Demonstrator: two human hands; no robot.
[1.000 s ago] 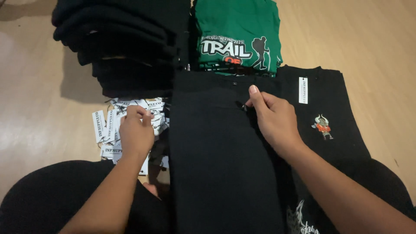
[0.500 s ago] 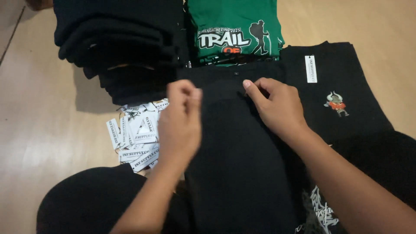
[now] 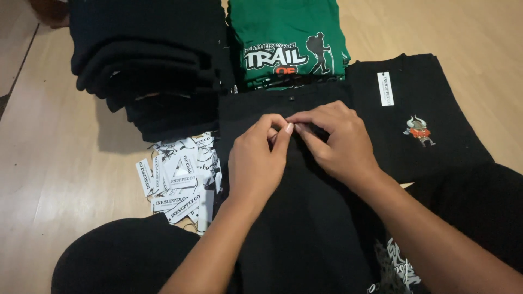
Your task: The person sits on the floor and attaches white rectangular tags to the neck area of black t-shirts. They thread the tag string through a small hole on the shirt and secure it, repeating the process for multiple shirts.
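Where the view begins, at the person's dark-clothed lap, we find a black garment [image 3: 294, 218] laid flat and running away from the body across the wooden floor [image 3: 65, 179]. Both hands meet on its upper part. The left hand [image 3: 256, 160] is closed in a pinch, thumb against forefinger, on the cloth. The right hand [image 3: 340, 141] is likewise pinched shut, its fingertips touching those of the left; we judge that together they nip a small point of fabric or a small item, but what lies between them is too small to tell. Just beside the left hand lies a loose heap of white paper tags [image 3: 180, 179], placed, we judge, within ready reach. To the right, partly under the garment, lies a black shirt with a small orange emblem [image 3: 419, 130] and a white tag. Farther off stand a stack of folded black garments [image 3: 147, 60] and a stack of green printed shirts [image 3: 286, 43], sorted by colour.
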